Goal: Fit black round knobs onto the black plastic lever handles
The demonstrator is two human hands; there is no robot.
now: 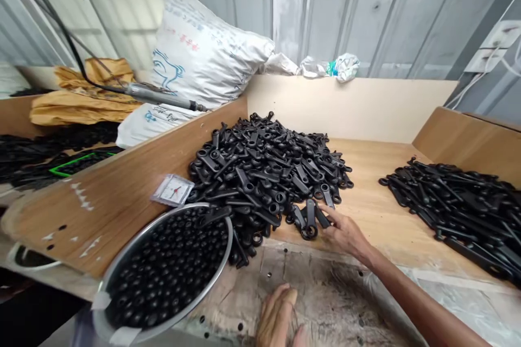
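Note:
My right hand [341,230] reaches in from the right, fingers at a few black parts [310,218] with ring ends, at the front edge of a large pile of similar parts [264,165]; what its fingertips hold, if anything, is hard to make out. My left hand [279,317] is low in the middle, over the worn front of the bench, fingers apart and nothing in it. Left of it stands a round metal bowl [230,244] full of small round black pieces [171,265]. One black part [215,216] lies across the bowl's far rim.
A second pile of black parts [459,211] lies at the right. Beside the bowl is a small square clock [173,190]. A wooden divider [134,179] runs along the left, with a screwdriver-like tool [163,97] hanging above it. White sacks [203,49] stand behind.

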